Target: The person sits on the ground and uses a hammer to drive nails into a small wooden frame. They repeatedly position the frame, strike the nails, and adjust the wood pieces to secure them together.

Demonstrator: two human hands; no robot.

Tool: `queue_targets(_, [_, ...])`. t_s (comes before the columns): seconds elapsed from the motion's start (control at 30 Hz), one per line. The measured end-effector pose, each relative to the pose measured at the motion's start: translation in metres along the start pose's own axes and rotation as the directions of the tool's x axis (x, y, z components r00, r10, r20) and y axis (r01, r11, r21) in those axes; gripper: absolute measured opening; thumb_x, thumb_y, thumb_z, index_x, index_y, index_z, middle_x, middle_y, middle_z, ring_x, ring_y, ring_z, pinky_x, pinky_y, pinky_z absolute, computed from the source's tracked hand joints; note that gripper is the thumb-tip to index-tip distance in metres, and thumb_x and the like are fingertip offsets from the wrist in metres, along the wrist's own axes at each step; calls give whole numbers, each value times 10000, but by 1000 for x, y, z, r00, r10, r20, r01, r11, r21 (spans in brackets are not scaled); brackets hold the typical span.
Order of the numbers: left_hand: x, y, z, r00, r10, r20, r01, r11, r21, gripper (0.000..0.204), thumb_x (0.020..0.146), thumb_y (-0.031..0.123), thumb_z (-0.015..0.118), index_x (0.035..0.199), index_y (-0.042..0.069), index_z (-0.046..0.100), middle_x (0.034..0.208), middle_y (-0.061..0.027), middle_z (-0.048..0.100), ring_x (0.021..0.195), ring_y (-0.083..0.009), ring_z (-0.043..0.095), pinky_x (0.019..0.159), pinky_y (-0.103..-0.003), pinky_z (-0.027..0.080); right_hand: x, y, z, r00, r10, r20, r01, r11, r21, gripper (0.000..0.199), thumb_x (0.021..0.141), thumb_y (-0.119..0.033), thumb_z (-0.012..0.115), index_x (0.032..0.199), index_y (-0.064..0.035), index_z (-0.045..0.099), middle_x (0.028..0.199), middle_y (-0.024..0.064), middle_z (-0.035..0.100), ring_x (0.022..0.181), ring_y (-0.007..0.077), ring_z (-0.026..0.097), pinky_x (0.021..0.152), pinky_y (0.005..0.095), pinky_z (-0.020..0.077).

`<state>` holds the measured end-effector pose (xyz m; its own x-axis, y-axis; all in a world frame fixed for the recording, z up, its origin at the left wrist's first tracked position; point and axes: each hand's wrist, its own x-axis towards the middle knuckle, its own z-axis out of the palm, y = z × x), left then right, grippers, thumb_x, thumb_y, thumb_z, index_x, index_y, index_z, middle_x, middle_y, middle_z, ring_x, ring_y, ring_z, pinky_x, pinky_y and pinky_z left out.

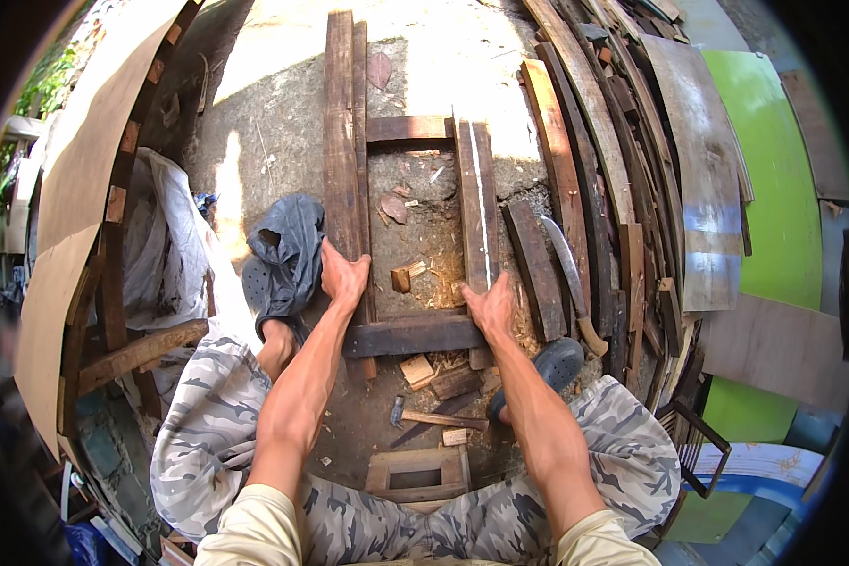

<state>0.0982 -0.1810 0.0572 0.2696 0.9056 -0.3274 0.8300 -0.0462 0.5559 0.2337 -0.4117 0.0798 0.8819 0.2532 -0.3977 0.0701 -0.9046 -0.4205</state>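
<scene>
The wooden frame [468, 236] lies on the ground between the person's feet. Its long axis runs fore-and-aft, the far ends of the rails pointing away from the person. The left rail [340, 123], backed by a second board, extends well beyond the far crosspiece [408, 128]; the right rail [471, 179], marked with a white stripe, ends just past it. The near crosspiece [415, 336] lies transversely. The left hand [345, 275] grasps the left rail; the right hand [491, 307] grasps the right rail, thumb inboard. A claw hammer [443, 419] lies crosswise nearer the person, head to the left. A machete [566, 259] lies to the right, handle toward the person.
</scene>
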Motion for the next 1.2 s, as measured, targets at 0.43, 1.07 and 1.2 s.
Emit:
queue_targets(0.43, [-6, 11, 6, 1000, 3, -12, -3, 999, 54, 920, 698, 313, 774, 1444, 7, 332, 1347, -216, 548, 1205, -404, 559, 1019, -481, 448, 2, 19, 1, 1000, -23, -16, 24, 1000, 12, 798, 734, -375, 789, 1278, 96, 442, 1117, 319, 612, 1019, 459, 620, 904, 509, 500])
queue_targets(1.07, [-14, 5, 9, 994, 44, -95, -38, 997, 67, 908, 703, 338, 763, 1441, 5, 352, 1358, -216, 538, 1197, -410, 561, 1004, -484, 454, 6, 22, -2, 990, -121, -67, 118, 992, -41, 769, 725, -391, 775, 1219, 101, 450, 995, 355, 642, 931, 493, 640, 851, 527, 512])
queue_targets(1.2, [-15, 7, 6, 996, 57, -74, -53, 997, 56, 895, 712, 342, 779, 1423, -5, 360, 1358, -227, 528, 1167, -435, 569, 977, -506, 455, 4, 12, -10, 999, -44, 32, 46, 996, -73, 830, 736, -412, 778, 1279, 100, 415, 1015, 369, 638, 943, 494, 643, 860, 521, 516])
